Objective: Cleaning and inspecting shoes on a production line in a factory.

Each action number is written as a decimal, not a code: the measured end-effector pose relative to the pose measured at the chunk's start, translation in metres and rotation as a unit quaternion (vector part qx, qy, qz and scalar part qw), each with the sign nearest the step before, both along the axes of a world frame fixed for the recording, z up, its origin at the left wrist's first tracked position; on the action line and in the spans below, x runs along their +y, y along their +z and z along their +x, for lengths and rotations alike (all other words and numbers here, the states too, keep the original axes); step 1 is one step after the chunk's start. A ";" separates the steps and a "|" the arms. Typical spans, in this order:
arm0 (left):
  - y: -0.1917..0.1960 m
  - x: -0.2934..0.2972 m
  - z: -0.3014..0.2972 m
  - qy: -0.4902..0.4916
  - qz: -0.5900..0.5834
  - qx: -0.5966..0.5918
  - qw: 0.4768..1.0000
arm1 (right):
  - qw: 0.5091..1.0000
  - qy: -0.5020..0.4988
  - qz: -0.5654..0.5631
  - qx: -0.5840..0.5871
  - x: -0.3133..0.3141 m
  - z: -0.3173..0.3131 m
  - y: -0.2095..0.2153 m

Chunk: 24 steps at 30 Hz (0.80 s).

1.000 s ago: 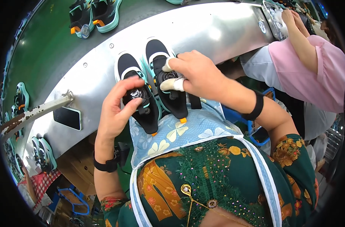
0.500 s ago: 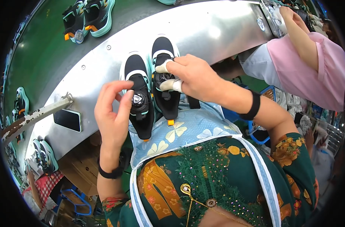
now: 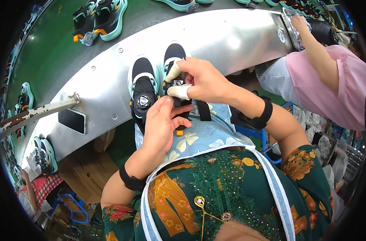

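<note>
Two black sneakers with white and mint trim lie side by side, toes on the metal ledge and heels toward my apron. The left sneaker (image 3: 144,76) has a round lacing dial (image 3: 143,101) on its tongue and no hand holding it. My right hand (image 3: 205,82), with pale covers on its thumb and forefinger, is closed around the dial area of the right sneaker (image 3: 175,51). Just below those fingertips, my left hand (image 3: 162,122) pinches at the same sneaker's tongue. What lies between its fingertips is hidden. The right sneaker's heel has an orange tab (image 3: 179,132).
A phone (image 3: 72,120) lies on the metal ledge (image 3: 215,30), left of the sneakers, beside a chipped metal bar (image 3: 38,116). More sneakers (image 3: 100,20) stand on the green surface beyond. A co-worker in pink (image 3: 319,76) works at the right. A cardboard box (image 3: 84,174) is at lower left.
My left hand has moved right, from the left sneaker's dial to the right sneaker's tongue, its fingertips drawing together. My right hand has stayed at the right sneaker, its fingers closer together.
</note>
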<state>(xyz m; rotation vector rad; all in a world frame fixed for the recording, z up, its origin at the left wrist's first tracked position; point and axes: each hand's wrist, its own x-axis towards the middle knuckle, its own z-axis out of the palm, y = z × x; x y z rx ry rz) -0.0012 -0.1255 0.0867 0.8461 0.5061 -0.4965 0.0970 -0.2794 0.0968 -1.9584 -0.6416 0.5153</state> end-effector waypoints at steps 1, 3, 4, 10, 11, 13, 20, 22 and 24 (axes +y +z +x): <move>0.000 -0.001 0.001 0.001 0.003 0.000 1.000 | 0.999 0.015 0.013 0.038 -0.001 0.002 -0.001; 0.001 -0.003 0.002 -0.006 0.036 -0.001 0.999 | 0.999 0.042 0.004 0.003 -0.002 0.005 0.004; 0.002 -0.005 0.002 -0.004 0.038 -0.001 0.999 | 0.997 0.069 -0.010 -0.030 -0.004 0.006 0.008; 0.002 -0.005 0.005 0.016 0.047 0.022 0.999 | 0.993 0.112 -0.028 -0.013 -0.021 0.013 0.006; 0.001 -0.005 0.004 0.018 0.046 0.018 0.999 | 0.994 0.108 -0.020 -0.029 -0.022 0.010 0.006; 0.001 -0.005 0.005 0.020 0.046 0.015 0.999 | 0.994 0.104 -0.013 -0.044 -0.022 0.005 0.006; -0.003 -0.009 0.003 0.056 0.022 0.007 0.998 | 0.918 0.040 -0.076 -0.388 -0.016 -0.019 -0.020; -0.009 -0.010 0.003 0.036 0.014 -0.013 0.999 | 0.956 0.058 -0.097 -0.270 -0.025 -0.007 -0.012; -0.013 -0.013 -0.002 0.025 -0.027 -0.049 0.998 | 0.975 0.084 -0.121 -0.169 -0.022 0.011 0.016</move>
